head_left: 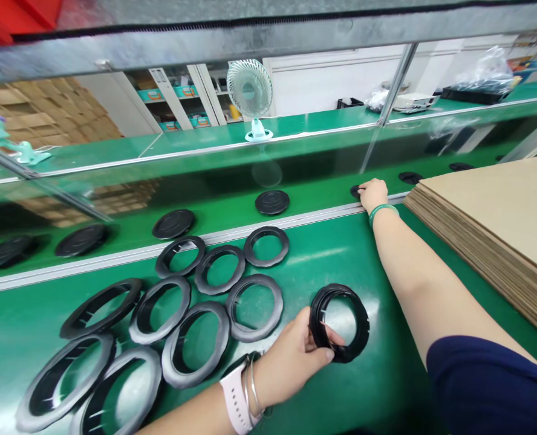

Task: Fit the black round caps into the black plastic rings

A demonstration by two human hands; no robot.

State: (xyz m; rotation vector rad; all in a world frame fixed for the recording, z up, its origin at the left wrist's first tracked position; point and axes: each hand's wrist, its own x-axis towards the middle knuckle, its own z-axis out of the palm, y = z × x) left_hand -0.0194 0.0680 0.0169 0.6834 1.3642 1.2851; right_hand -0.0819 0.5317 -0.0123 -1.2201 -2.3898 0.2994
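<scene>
Counter: a shiny green counter [372,386] with a silver rail [114,257] running across it, past both hands.
Belt: behind the rail lies a darker green belt [232,202]. Black round lids [272,202] lie on it in a row, apart from each other.
Room: a small pale green fan [249,90] stands on a higher green shelf, far beyond the fingers. White shelves and brown boxes show behind it. A metal bar crosses the top of the view.
Left hand: the left hand [296,356] is low in the middle, with a white watch and thin bangles on the wrist. Its fingers are pinched on the near left edge of a black ring stack [341,323].
Ring stack: a few thin black rings sit one on top of another. The stack rests on the counter, and green shows through the hole.
Other rings: more black rings [218,302] lie flat, to the left of the left fingers, many touching or overlapping. Some have grey, shiny edges.
Right hand: the right hand [374,193] is stretched far out to the rail, with a green bangle on the wrist. Its fingers rest on a small black lid [355,191] at the edge of the belt. I cannot tell if they grip it.
Cardboard: a pile of flat brown cardboard sheets [499,223] lies to the right of the right arm.
</scene>
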